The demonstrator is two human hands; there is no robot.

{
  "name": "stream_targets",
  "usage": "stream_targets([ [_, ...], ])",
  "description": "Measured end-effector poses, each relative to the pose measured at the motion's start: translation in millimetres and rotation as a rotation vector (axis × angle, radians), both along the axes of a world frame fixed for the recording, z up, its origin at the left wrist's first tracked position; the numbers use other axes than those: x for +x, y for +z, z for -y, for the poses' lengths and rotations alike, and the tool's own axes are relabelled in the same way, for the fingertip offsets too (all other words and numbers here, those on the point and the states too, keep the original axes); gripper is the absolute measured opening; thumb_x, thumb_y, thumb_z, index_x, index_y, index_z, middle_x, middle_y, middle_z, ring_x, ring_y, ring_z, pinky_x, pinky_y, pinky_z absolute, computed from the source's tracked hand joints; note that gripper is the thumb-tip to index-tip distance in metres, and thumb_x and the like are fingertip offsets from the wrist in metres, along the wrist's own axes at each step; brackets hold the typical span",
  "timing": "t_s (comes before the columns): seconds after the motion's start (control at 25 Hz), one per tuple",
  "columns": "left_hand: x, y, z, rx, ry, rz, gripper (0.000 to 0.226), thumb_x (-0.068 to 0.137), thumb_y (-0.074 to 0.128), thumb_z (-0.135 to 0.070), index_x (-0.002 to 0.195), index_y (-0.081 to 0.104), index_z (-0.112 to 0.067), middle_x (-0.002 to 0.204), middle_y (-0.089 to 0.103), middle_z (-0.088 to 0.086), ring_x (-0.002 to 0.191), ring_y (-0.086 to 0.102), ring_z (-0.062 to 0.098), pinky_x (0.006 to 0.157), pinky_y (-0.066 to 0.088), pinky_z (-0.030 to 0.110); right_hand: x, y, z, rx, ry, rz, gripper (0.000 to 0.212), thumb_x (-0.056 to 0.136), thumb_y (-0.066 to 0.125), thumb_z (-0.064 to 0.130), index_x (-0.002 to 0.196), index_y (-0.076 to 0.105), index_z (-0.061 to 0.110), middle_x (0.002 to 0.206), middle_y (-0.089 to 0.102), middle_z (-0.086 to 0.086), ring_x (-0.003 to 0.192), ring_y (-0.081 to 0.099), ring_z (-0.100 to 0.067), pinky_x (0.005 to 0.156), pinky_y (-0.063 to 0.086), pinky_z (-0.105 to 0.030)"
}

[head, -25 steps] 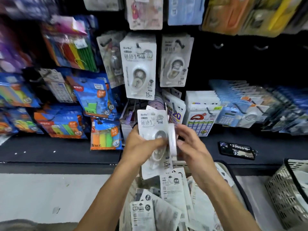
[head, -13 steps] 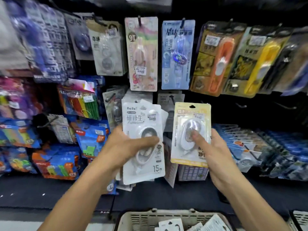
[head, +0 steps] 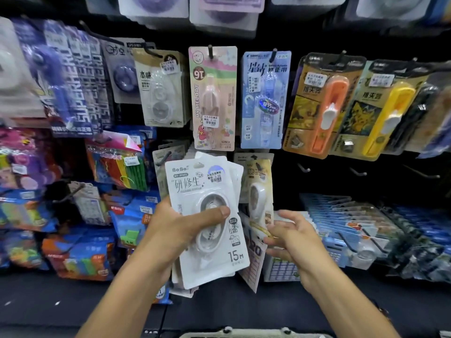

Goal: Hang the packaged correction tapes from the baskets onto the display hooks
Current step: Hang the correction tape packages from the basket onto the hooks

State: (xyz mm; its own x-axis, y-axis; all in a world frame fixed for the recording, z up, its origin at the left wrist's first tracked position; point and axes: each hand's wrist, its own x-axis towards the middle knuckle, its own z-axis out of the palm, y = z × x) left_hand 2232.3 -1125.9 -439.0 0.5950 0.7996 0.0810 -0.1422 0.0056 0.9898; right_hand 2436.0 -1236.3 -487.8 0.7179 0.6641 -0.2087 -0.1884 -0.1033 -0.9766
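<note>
My left hand (head: 179,230) grips a stack of white packaged correction tapes (head: 210,191), thumb pressed across the front pack's blister. A yellow packaged correction tape (head: 259,191) hangs on a display hook just right of the stack. My right hand (head: 291,236) is below and beside that yellow pack with fingers loosely spread, holding nothing; whether a fingertip touches the pack I cannot tell. The basket's (head: 246,334) beige rim shows at the bottom edge.
Rows of hanging goods cover the black wall: a pink pack (head: 214,98), a blue pack (head: 264,101), orange and yellow cutters (head: 327,106). Bare hooks (head: 303,168) stick out to the right of the yellow pack. Blue packs (head: 341,220) fan out lower right.
My right hand has let go of the yellow pack, which now hangs on a hook, and has dropped below it. The view has tilted upward. My left hand keeps the white stack.
</note>
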Motion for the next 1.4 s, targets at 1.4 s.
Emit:
stream_targets([
  [1.4, 26.0, -15.2, 25.0, -0.114, -0.076, 0.068, 0.068, 0.046, 0.1, -0.034, 0.109, 0.076, -0.021, 0.102, 0.081, 0.008, 0.091, 0.079, 0.029, 0.07, 0.065, 0.038, -61.9, 20.4, 36.7, 0.225, 0.316, 0.273, 0.024, 0.081, 0.082, 0.03, 0.102, 0.072, 0.023, 0.096, 0.079, 0.0, 0.087, 0.075, -0.014, 0.072, 0.057, -0.023],
])
